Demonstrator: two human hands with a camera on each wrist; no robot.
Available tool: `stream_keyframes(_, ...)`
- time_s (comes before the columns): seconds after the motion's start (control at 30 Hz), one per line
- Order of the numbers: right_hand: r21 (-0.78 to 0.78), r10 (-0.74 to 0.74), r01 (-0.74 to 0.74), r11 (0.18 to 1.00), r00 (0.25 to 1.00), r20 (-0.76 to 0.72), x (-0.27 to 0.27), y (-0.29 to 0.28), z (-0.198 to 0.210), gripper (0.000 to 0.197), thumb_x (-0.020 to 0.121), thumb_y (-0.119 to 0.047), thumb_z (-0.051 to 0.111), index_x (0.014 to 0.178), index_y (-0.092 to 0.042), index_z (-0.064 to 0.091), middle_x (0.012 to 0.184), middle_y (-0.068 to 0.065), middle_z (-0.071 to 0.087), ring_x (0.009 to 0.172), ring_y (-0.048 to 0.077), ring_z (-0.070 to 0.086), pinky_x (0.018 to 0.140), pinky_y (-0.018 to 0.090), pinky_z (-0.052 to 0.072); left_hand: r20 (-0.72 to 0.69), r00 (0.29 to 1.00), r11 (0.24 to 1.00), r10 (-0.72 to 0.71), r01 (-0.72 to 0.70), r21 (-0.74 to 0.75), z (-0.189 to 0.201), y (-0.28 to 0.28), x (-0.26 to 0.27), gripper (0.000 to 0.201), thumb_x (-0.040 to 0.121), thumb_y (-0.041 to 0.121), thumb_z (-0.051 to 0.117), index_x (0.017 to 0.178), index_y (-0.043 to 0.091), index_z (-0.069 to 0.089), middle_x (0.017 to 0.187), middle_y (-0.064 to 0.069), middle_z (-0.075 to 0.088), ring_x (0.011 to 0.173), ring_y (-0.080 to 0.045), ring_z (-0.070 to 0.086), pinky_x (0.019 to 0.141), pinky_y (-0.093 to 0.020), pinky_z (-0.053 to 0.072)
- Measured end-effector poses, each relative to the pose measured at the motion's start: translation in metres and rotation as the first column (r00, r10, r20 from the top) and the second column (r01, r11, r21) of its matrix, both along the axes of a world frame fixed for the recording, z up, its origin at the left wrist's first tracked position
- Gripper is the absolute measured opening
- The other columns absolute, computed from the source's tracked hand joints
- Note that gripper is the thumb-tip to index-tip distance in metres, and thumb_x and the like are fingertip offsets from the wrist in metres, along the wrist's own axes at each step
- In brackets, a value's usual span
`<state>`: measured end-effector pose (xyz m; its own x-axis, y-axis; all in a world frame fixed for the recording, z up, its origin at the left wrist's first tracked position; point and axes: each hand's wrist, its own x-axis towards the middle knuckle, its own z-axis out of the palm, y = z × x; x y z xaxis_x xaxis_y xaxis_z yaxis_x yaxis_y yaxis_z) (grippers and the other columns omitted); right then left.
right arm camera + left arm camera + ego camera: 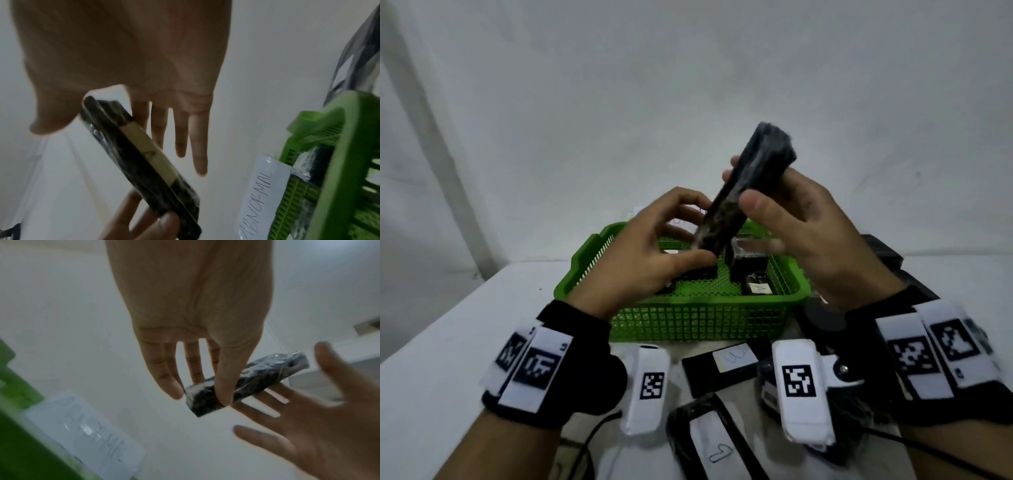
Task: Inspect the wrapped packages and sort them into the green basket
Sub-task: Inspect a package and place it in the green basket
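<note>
A: What lies nearest on the desk (441, 342)?

B: Flat black packages (726, 368) with white labels, at the near edge between the two wrists.

A: And beyond them?

B: The green basket (688, 318), with several dark wrapped packages inside it. A paper sign (260, 193) with handwritten letters stands at its far side.

A: Where is the package being checked?

B: The long black wrapped package (743, 192) is held tilted in the air above the basket. The left hand (650, 253) pinches its lower end between thumb and fingers. The right hand (808, 233) grips its upper part, thumb in front, fingers (180, 129) behind.

A: Farthest?

B: A plain white wall (688, 68).
</note>
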<state>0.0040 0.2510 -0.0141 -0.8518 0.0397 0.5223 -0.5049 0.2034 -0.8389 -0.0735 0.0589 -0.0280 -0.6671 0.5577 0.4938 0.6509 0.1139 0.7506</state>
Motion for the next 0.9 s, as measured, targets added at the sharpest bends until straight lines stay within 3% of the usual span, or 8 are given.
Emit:
stream_keyframes(0.1,-0.046,0.156,-0.152,0.987,0.983,0.092,0.005,-0.002,0.006,0.052,0.092,-0.054,0.048,0.136,-0.028,0.060,0.134,-0.005,0.066,0.126,0.012,0.062,0.084,0.044,0.062,-0.105,0.989,0.993,0.103,-0.096,0.070,0.000,-0.010,-0.010,0.047,0.078,0.008,0.081,0.106,0.038,0.058,0.110,0.015,0.066,0.104,-0.007,0.066,0.078,-0.026,0.057)
stream_keyframes(0.23,-0.028,0.176,-0.176,0.984,0.984,-0.008,0.006,-0.016,0.003,0.030,0.093,-0.025,0.064,0.122,-0.019,0.068,0.117,0.005,0.074,0.110,0.016,0.071,0.085,0.038,0.062,-0.178,0.973,0.986,0.146,-0.128,0.107,-0.005,-0.010,-0.015,0.039,0.083,0.005,0.078,0.105,0.030,0.057,0.113,0.013,0.063,0.112,-0.008,0.063,0.071,-0.019,0.055)
stream_keyframes(0.4,-0.081,0.113,-0.122,0.989,0.988,-0.110,0.001,-0.021,0.000,0.018,0.087,-0.010,0.071,0.104,-0.007,0.075,0.102,0.015,0.076,0.092,0.021,0.076,0.078,0.029,0.061,-0.194,0.967,0.983,0.165,-0.146,0.107,-0.011,-0.008,-0.018,0.031,0.087,0.007,0.073,0.108,0.024,0.058,0.117,0.014,0.063,0.117,-0.005,0.061,0.077,-0.025,0.058)
stream_keyframes(0.5,-0.095,0.061,-0.073,0.993,0.991,-0.118,-0.001,-0.021,0.002,0.022,0.086,-0.026,0.066,0.101,-0.012,0.075,0.096,0.006,0.078,0.095,0.019,0.076,0.080,0.032,0.062,-0.114,0.988,0.994,0.106,-0.104,0.024,-0.010,-0.011,-0.018,0.033,0.089,0.008,0.071,0.115,0.027,0.059,0.119,0.016,0.063,0.116,-0.004,0.062,0.084,-0.037,0.060)
stream_keyframes(0.63,-0.054,0.070,-0.077,0.996,0.990,-0.119,-0.004,-0.018,0.000,0.041,0.090,-0.047,0.067,0.126,-0.028,0.062,0.113,-0.011,0.074,0.106,0.013,0.072,0.093,0.037,0.057,-0.013,0.999,0.997,0.046,-0.047,-0.054,-0.006,-0.020,-0.016,0.043,0.090,0.015,0.072,0.127,0.034,0.061,0.121,0.013,0.069,0.108,-0.009,0.068,0.092,-0.046,0.057)
stream_keyframes(0.73,0.160,0.014,0.001,0.987,0.996,-0.094,-0.008,-0.014,-0.007,0.068,0.090,-0.040,0.069,0.151,-0.039,0.038,0.136,-0.013,0.062,0.118,0.012,0.065,0.099,0.036,0.054,-0.003,1.000,0.999,0.029,-0.029,-0.029,-0.001,-0.023,-0.010,0.046,0.089,0.023,0.072,0.131,0.037,0.061,0.120,0.010,0.072,0.105,-0.012,0.071,0.095,-0.047,0.056)
stream_keyframes(0.8,0.273,-0.060,0.090,0.958,0.991,-0.117,-0.011,-0.017,-0.010,0.058,0.096,-0.032,0.068,0.148,-0.033,0.043,0.135,-0.010,0.062,0.117,0.008,0.063,0.097,0.039,0.055,-0.004,1.000,1.000,0.000,0.000,-0.019,0.000,-0.022,-0.009,0.050,0.086,0.023,0.073,0.134,0.031,0.061,0.122,0.008,0.071,0.107,-0.012,0.070,0.097,-0.046,0.055)
stream_keyframes(0.9,0.254,-0.094,0.124,0.959,0.987,-0.127,-0.013,-0.021,-0.017,0.046,0.095,-0.027,0.067,0.139,-0.029,0.054,0.122,-0.007,0.068,0.106,0.009,0.069,0.090,0.038,0.059,0.032,0.998,0.996,-0.049,0.051,-0.074,0.000,-0.027,-0.011,0.049,0.087,0.017,0.074,0.135,0.022,0.062,0.125,0.005,0.071,0.114,-0.012,0.068,0.101,-0.046,0.053)
